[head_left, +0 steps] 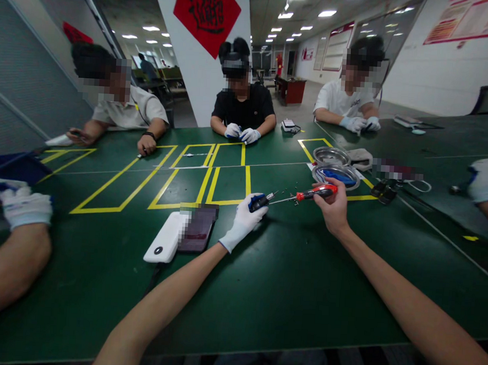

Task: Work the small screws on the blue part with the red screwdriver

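Observation:
In a white glove, my left hand (244, 222) is closed around a small black part (259, 203) with thin metal prongs at its far end; its exact kind is unclear. My bare right hand (334, 208) grips a red and black screwdriver (305, 195) by the handle. The shaft points left and its tip is at or very near the black part; contact cannot be made out. Several tiny dark pieces, perhaps screws, lie on the table just behind the screwdriver. Beyond my right hand is a steel bowl (317, 181) with something blue inside.
A second steel bowl (332, 149) sits behind the first. Left of my left hand lie a white power bank (164, 241) and a dark phone (199, 232). Yellow tape outlines mark the green table (261, 305). Several co-workers sit around it, and a gloved co-worker's hand (25, 207) rests at left.

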Available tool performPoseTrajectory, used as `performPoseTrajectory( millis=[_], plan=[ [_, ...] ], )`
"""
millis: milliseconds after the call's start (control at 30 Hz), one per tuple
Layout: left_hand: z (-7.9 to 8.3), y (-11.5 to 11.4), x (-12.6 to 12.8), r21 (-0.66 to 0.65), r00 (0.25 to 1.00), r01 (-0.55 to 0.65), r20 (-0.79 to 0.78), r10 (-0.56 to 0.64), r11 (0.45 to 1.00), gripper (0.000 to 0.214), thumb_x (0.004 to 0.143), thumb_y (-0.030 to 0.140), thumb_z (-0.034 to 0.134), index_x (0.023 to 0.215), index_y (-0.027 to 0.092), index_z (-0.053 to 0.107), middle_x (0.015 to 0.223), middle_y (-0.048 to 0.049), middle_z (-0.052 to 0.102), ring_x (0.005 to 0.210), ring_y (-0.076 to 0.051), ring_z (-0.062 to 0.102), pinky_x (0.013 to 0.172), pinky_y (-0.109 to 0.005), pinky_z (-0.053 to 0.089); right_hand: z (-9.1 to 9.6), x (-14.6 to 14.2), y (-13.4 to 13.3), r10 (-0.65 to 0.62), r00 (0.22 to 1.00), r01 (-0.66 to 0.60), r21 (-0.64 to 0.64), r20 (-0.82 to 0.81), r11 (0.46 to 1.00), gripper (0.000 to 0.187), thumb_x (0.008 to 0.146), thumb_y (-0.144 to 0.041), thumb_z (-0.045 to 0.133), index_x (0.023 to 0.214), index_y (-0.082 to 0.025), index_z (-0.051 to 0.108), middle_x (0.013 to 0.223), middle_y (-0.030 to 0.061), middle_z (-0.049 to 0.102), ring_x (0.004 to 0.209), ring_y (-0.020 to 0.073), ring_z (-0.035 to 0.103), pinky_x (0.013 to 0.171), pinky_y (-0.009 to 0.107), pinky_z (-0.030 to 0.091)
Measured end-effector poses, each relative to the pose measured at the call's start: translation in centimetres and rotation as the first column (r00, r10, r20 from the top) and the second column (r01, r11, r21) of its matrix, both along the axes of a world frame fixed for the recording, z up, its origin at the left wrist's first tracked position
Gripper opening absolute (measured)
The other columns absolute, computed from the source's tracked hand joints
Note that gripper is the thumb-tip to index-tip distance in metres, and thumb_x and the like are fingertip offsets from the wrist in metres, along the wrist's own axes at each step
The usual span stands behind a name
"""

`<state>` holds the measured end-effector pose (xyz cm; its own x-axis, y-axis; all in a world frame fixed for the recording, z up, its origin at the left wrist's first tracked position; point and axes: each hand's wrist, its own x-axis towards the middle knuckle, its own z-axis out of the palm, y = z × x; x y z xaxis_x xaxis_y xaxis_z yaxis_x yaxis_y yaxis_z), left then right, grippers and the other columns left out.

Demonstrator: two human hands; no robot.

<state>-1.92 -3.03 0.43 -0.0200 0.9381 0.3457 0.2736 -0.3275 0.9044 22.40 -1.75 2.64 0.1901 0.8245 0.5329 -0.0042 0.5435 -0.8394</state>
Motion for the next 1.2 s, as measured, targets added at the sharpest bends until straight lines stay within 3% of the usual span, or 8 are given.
performPoseTrajectory(
  millis=[300,433,600,767,933,1200],
  plan=[
    [-0.1,0.0,0.0,0.004,1.000,0.013,-0.002,-0.013,1.000,0.040,0.070,0.023,0.068,0.109,0.018,0.061,0.104,-0.0063,0.065,0.097,-0.020,0.060,0.093,-0.036,0.044,0.1,0.1,0.0,-0.049,0.999,0.049,-0.011,0.011,0.999,0.050,0.069,-0.023,0.072,0.114,-0.025,0.050,0.103,0.0028,0.064,0.096,0.0212,0.063,0.092,0.042,0.051],
    [-0.1,-0.1,-0.1,0.010,1.000,0.005,-0.025,-0.005,1.000,0.040,0.069,0.023,0.069,0.108,0.019,0.061,0.104,-0.0059,0.065,0.097,-0.020,0.060,0.092,-0.036,0.044,0.1,0.2,-0.1,-0.088,0.993,0.091,-0.042,0.073,0.995,0.050,0.072,-0.033,0.072,0.115,-0.026,0.049,0.098,0.0022,0.064,0.081,0.0202,0.064,0.074,0.037,0.057],
    [-0.3,-0.1,-0.1,0.010,1.000,-0.011,-0.022,0.011,1.000,0.040,0.070,0.026,0.069,0.108,0.019,0.060,0.103,-0.0056,0.065,0.096,-0.020,0.060,0.092,-0.036,0.044,0.0,0.3,-0.1,-0.084,0.994,0.090,-0.074,0.072,0.993,0.052,0.071,-0.034,0.073,0.116,-0.026,0.048,0.092,0.0008,0.064,0.058,0.0157,0.060,0.055,0.033,0.056],
    [-0.5,0.1,-0.1,0.015,1.000,-0.005,-0.010,0.006,1.000,0.040,0.071,0.027,0.069,0.109,0.019,0.060,0.102,-0.0056,0.065,0.095,-0.020,0.060,0.092,-0.036,0.044,-0.3,0.3,0.2,-0.038,0.999,0.039,-0.045,0.014,0.998,0.055,0.071,-0.029,0.072,0.119,-0.026,0.045,0.099,0.0018,0.064,0.074,0.0182,0.064,0.063,0.033,0.057],
    [-0.4,0.1,-0.1,0.014,1.000,0.005,-0.023,-0.005,1.000,0.039,0.072,0.028,0.067,0.110,0.018,0.059,0.102,-0.0058,0.065,0.095,-0.020,0.060,0.090,-0.034,0.044,-0.8,0.4,0.5,0.004,1.000,-0.004,0.009,0.017,1.000,0.058,0.070,-0.022,0.071,0.121,-0.026,0.044,0.106,0.0031,0.063,0.098,0.0206,0.063,0.085,0.037,0.054],
    [0.0,-0.1,-0.2,-0.007,1.000,0.017,0.001,-0.017,1.000,0.037,0.072,0.029,0.068,0.107,0.017,0.060,0.099,-0.0053,0.065,0.092,-0.019,0.060,0.089,-0.033,0.044,-1.0,0.5,0.8,-0.081,0.997,0.081,0.017,0.019,0.997,0.053,0.074,-0.028,0.070,0.120,-0.025,0.045,0.098,0.0023,0.065,0.096,0.0203,0.064,0.093,0.043,0.050]
  ],
)
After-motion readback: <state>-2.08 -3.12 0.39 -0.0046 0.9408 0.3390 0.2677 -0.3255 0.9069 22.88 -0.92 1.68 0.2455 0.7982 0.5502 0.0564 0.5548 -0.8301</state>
